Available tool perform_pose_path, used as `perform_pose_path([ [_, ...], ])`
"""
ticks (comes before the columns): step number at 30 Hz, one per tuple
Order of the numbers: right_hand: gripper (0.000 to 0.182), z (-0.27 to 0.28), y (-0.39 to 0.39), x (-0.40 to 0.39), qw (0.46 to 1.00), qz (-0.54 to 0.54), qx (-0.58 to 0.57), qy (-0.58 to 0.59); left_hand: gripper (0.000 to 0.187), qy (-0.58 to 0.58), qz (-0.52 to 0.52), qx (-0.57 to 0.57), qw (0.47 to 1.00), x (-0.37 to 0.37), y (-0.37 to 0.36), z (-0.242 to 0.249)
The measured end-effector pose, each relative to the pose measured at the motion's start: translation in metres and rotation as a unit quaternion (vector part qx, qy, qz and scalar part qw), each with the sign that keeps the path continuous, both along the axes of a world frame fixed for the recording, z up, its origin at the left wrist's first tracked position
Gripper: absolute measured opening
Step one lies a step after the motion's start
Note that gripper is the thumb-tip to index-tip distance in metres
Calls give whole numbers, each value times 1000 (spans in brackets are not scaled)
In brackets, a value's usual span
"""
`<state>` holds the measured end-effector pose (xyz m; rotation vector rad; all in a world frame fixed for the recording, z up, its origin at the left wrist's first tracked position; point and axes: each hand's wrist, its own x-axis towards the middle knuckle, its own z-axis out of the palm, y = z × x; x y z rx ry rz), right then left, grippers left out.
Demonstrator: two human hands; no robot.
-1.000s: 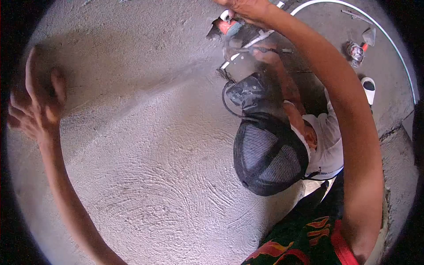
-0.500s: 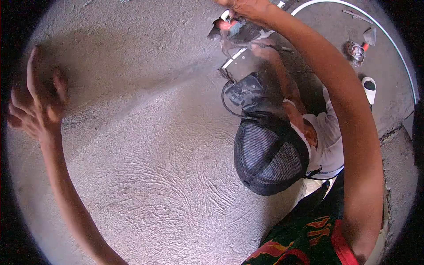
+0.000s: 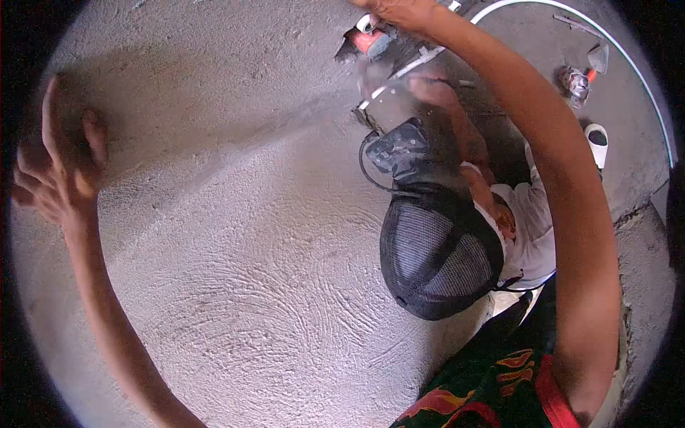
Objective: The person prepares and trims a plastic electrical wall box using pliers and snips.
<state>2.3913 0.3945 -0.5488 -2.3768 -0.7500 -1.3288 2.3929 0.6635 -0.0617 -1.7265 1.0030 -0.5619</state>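
My left hand (image 3: 61, 167) is at the far left against the rough plastered wall (image 3: 250, 235), fingers spread, holding nothing. My right arm arches over the right side, and my right hand (image 3: 399, 11) is at the top edge, beside a white pipe end (image 3: 366, 24) and a red fitting (image 3: 369, 43) in a wall hole; its fingers are partly cut off by the frame. Below it, a co-worker's hands (image 3: 432, 89), blurred, work at a pale box edge (image 3: 389, 107) in the wall.
A co-worker in a black mesh cap (image 3: 442, 257) crouches between my arms. A long white hose (image 3: 628, 53) curves across the floor at the right. A trowel (image 3: 598, 58), a wrapped bundle (image 3: 574, 84) and a white slipper (image 3: 596, 143) lie there.
The co-worker's hands have shifted slightly at the box, and the cap has moved a little down and right. My hands have stayed almost still.
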Motion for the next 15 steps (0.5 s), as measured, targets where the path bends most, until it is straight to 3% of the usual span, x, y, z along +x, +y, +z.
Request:
perform_pose_path([
  [10,96,1,-2,-2,999,30,15,20,53,-52,18,10,998,-6,-8,-6],
  [12,96,0,0,3,1000,-10,2,-21,53,-19,-15,14,1000,-2,-12,-1],
  [15,99,-1,-2,-2,1000,-8,-19,21,53,38,-82,15,996,7,-12,4],
])
